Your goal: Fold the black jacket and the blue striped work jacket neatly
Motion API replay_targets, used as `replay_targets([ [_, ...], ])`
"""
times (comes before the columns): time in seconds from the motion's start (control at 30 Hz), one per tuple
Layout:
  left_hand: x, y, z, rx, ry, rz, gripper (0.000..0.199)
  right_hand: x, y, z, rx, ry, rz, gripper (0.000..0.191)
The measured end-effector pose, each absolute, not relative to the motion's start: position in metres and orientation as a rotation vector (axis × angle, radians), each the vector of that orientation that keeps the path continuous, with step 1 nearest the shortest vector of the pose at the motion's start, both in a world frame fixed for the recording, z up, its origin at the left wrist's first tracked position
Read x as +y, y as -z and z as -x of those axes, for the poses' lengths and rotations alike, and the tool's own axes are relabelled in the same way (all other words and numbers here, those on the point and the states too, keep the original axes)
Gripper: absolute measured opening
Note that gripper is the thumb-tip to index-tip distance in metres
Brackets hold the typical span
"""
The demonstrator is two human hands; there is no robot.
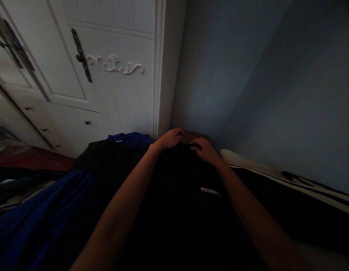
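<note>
- Head view, far left: a blue garment (53, 210) lies rumpled below the white wardrobe (120, 81), with a smaller blue cloth (132, 139) bunched at the wardrobe's foot
- Centre: the black garment (177, 199), lettered in white from "WEING" on, is spread beneath and between both forearms; it should handle as soft, limp and fairly light, not fragile, and its far edge looks the best place to take hold, one hand towards each end
- Left of that edge: the left hand (171, 138), forearm stretched forward, wrist bent inward, fingers curled; whether they grip cloth cannot be told in the gloom
- Right of it: the right hand (206, 149), angled in to face the other, thumb and forefinger apparently pinching the dark edge, near a brown surface (198, 135)
- Far right: a black cloth with pale stripes (278, 192) lies along the blue-grey wall (276, 113)
</note>
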State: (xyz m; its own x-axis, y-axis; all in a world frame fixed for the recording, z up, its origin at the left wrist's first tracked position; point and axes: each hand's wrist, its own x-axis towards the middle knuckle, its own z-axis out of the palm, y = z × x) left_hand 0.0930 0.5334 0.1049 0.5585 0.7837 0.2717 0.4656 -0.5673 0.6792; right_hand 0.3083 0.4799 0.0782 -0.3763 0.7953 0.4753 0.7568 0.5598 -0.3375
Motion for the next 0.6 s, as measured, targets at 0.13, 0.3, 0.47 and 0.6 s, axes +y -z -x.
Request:
replay_targets([
  [0.13,0.542,-0.101,-0.072,1.374,-0.471,-2.310,0.031,0.480,-0.081,-0.311,-2.131,-0.321,1.248,0.028],
  [0.3,0.541,-0.102,-0.062,1.318,-0.270,-2.227,0.039,0.477,-0.091,-0.306,-2.005,-0.668,1.300,0.031],
  [0.47,0.532,-0.113,-0.058,1.168,-0.314,-2.177,0.037,0.474,-0.109,-0.293,-1.805,-0.967,1.473,0.049],
  [0.6,0.529,-0.116,-0.054,1.185,-0.368,-2.105,0.029,0.474,-0.126,-0.284,-1.876,-1.169,1.492,0.041],
])
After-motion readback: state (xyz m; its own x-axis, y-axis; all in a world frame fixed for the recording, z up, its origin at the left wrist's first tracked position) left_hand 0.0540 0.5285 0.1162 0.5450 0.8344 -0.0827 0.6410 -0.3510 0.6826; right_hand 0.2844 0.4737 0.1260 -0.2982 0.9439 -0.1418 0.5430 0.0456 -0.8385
